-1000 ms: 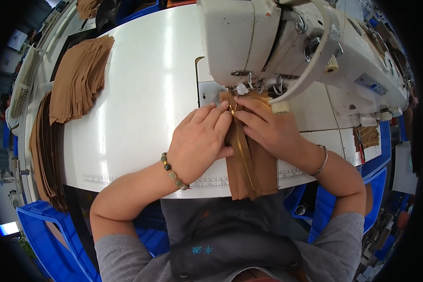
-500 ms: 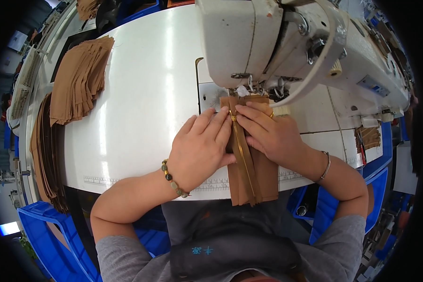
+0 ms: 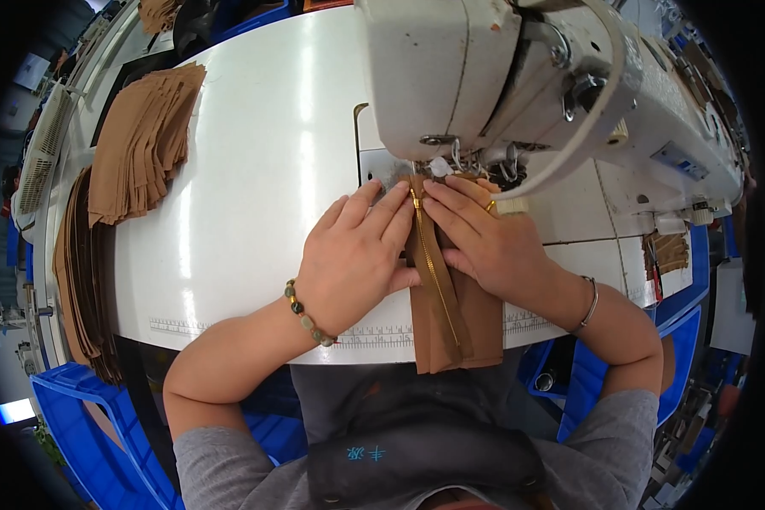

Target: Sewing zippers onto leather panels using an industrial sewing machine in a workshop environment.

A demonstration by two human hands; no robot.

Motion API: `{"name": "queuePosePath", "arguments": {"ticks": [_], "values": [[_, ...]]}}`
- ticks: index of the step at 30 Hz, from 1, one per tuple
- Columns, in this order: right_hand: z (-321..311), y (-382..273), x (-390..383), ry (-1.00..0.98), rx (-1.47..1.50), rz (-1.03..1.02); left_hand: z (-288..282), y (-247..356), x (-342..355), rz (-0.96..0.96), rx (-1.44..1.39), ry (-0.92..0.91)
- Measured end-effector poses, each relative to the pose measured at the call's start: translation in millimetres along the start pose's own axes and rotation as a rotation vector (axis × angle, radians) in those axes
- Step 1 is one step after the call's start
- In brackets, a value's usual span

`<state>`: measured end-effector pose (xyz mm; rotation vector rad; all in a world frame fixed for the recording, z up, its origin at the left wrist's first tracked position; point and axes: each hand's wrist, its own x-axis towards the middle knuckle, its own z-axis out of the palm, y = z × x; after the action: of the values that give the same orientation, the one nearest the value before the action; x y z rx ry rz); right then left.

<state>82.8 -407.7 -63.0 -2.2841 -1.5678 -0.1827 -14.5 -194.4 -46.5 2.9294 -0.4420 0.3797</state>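
Observation:
A brown fabric piece (image 3: 483, 327) with a brass-toothed zipper (image 3: 434, 276) on it lies under the needle area of a white sewing machine (image 3: 450, 72). Its near end hangs over the table's front edge. My left hand (image 3: 353, 251) rests palm down left of the zipper, fingers stretched, their tips beside the zipper's top end near the presser foot. On the other side, my right hand (image 3: 497, 242) lies flat on the fabric, fingers extended toward the same spot. The fabric's far end is partly hidden under the machine head and my fingers.
Stacked brown fabric pieces (image 3: 144, 144) lie at the far left, with darker brown strips (image 3: 81, 289) draped over the table edge below them. A ruler scale (image 3: 374, 337) runs along the front edge. Blue bins (image 3: 102, 425) stand below. Small brown scraps (image 3: 670, 249) lie at right.
The zipper and both hands have slid slightly away from me, toward the needle. My left hand has also shifted a little to the left.

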Motion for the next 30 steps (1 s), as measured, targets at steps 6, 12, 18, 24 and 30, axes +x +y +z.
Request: {"name": "queuePosePath", "arguments": {"ticks": [6, 12, 18, 24, 30], "values": [[-5, -3, -5, 0.007, -0.047, -0.012, 0, 0, 3, 0.023, -0.06, 0.006], [-10, 1, -11, -0.027, -0.123, 0.005, 5, 1, 8, 0.055, -0.109, 0.028], [-8, 6, -8, 0.005, -0.13, 0.009, 9, -2, 12, 0.077, -0.062, 0.054], [-7, 10, -5, 0.019, -0.138, -0.002, 9, -5, 14, 0.078, -0.039, 0.071], [-6, 10, -4, 0.026, -0.14, 0.003, 9, -7, 17, 0.087, -0.055, 0.102]]}}
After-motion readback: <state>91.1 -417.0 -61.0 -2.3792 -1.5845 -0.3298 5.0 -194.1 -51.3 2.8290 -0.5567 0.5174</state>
